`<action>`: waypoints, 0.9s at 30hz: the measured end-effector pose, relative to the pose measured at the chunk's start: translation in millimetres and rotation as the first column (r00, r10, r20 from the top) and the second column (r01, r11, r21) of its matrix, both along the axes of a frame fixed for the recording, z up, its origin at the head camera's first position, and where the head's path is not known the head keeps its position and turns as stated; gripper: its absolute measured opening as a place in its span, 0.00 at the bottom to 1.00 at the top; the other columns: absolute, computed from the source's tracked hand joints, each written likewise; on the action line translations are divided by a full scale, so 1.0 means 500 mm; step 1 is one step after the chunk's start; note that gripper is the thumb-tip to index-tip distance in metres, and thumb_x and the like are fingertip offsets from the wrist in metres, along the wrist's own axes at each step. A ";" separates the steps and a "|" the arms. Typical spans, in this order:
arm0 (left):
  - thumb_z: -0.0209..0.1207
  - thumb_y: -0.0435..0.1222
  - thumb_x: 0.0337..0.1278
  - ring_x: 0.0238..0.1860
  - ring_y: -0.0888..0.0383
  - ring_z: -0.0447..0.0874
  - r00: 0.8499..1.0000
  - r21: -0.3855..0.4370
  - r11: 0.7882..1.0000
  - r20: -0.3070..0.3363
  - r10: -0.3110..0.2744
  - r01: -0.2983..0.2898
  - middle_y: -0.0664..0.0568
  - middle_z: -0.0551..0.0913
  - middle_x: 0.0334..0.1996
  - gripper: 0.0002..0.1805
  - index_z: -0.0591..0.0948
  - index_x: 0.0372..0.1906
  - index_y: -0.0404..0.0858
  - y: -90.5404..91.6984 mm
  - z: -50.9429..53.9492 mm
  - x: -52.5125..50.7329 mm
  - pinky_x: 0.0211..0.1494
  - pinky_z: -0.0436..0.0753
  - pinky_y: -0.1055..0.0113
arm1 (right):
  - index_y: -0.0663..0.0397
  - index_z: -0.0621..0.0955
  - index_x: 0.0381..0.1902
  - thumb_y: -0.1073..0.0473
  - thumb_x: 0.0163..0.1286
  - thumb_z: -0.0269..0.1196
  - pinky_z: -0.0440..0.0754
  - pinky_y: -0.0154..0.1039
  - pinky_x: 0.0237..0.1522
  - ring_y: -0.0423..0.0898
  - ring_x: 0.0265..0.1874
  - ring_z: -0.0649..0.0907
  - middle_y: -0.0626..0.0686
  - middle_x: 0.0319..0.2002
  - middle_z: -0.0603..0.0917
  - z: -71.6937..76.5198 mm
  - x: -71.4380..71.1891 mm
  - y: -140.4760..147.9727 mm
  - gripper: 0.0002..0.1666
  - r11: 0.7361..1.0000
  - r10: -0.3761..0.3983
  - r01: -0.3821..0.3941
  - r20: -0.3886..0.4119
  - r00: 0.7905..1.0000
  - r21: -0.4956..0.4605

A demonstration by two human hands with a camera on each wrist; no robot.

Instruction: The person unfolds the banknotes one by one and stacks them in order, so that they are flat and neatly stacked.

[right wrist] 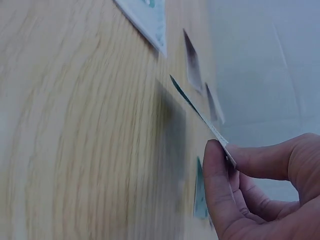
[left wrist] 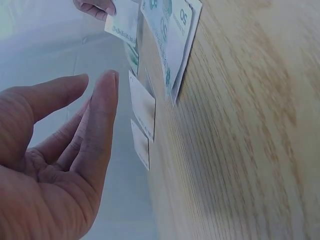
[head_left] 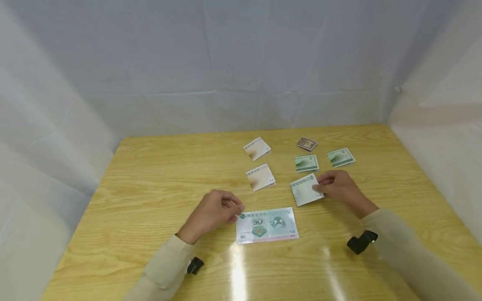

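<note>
My right hand [head_left: 339,188] pinches a folded pale green banknote [head_left: 304,192] by its right edge, between thumb and fingers. The right wrist view shows this folded note [right wrist: 200,116] edge-on, held above the table. Beside the left edge of a flat green 50 banknote [head_left: 266,225] is my left hand [head_left: 216,211]. In the left wrist view, a gap shows between the left thumb and forefinger, with nothing held there. At least one more note [left wrist: 187,60] seems to lie under the flat 50 note.
Two folded pale brown notes [head_left: 257,149] [head_left: 260,177] lie behind the flat note. Farther right are two folded green notes [head_left: 306,163] [head_left: 340,157] and a small dark brown folded note [head_left: 307,144]. White sheeting [head_left: 233,62] surrounds the wooden table [head_left: 158,175].
</note>
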State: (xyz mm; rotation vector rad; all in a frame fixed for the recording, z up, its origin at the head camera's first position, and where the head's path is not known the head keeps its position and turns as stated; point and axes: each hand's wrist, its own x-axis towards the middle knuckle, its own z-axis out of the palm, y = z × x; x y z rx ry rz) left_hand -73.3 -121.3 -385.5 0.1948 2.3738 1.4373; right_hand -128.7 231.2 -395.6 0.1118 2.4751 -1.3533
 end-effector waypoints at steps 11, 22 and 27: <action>0.64 0.31 0.66 0.38 0.44 0.89 1.000 0.212 0.977 0.024 -0.021 0.015 0.35 0.87 0.40 0.14 0.84 0.50 0.25 0.025 0.008 -0.002 0.43 0.90 0.58 | 0.70 0.76 0.51 0.64 0.69 0.68 0.87 0.44 0.43 0.43 0.36 0.83 0.56 0.39 0.84 0.029 0.021 -0.050 0.18 0.976 0.047 -0.042 0.021 0.999 -0.212; 0.67 0.34 0.63 0.43 0.54 0.89 0.999 0.174 0.984 -0.014 -0.037 0.039 0.45 0.89 0.42 0.14 0.87 0.50 0.32 0.070 0.006 0.001 0.46 0.88 0.64 | 0.68 0.76 0.54 0.61 0.69 0.69 0.87 0.47 0.46 0.47 0.38 0.85 0.56 0.37 0.88 0.029 0.041 -0.110 0.22 0.960 0.123 -0.116 0.009 0.992 -0.254; 0.68 0.35 0.63 0.45 0.54 0.89 0.999 0.157 0.987 -0.042 -0.013 0.020 0.45 0.89 0.43 0.13 0.88 0.49 0.34 0.081 0.001 -0.002 0.47 0.88 0.64 | 0.68 0.76 0.53 0.62 0.69 0.69 0.88 0.46 0.44 0.46 0.37 0.86 0.56 0.37 0.88 0.040 0.053 -0.142 0.20 0.944 0.138 -0.124 0.027 0.990 -0.306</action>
